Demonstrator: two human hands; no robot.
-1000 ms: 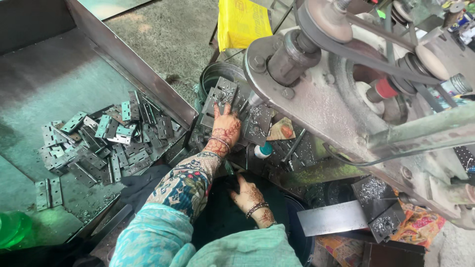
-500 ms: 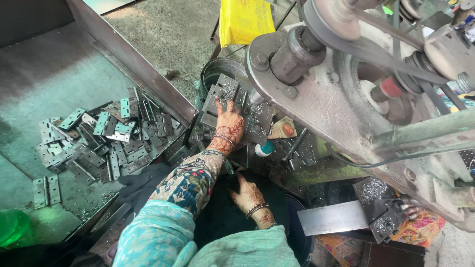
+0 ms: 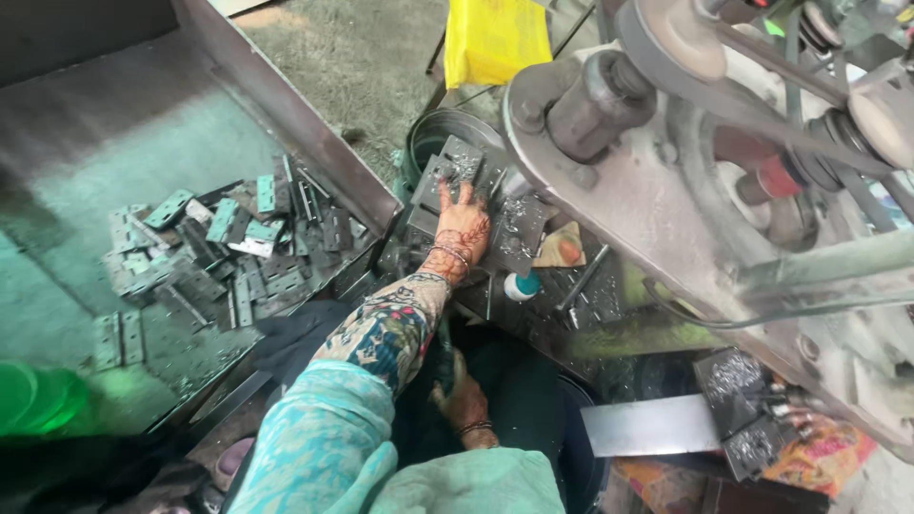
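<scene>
Pressing metal plates [image 3: 455,169], left hand [image 3: 464,228] spread

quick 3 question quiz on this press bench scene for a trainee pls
1. True or false: the left hand lies flat, fingers spread, on the metal plates at the machine.
2. Where is the pile of hinges? A) in the metal tray B) on the yellow bag C) in the right hand
3. Fill in: the right hand sits low, near the person's ____.

Key: 1 true; 2 A; 3 lap
</scene>
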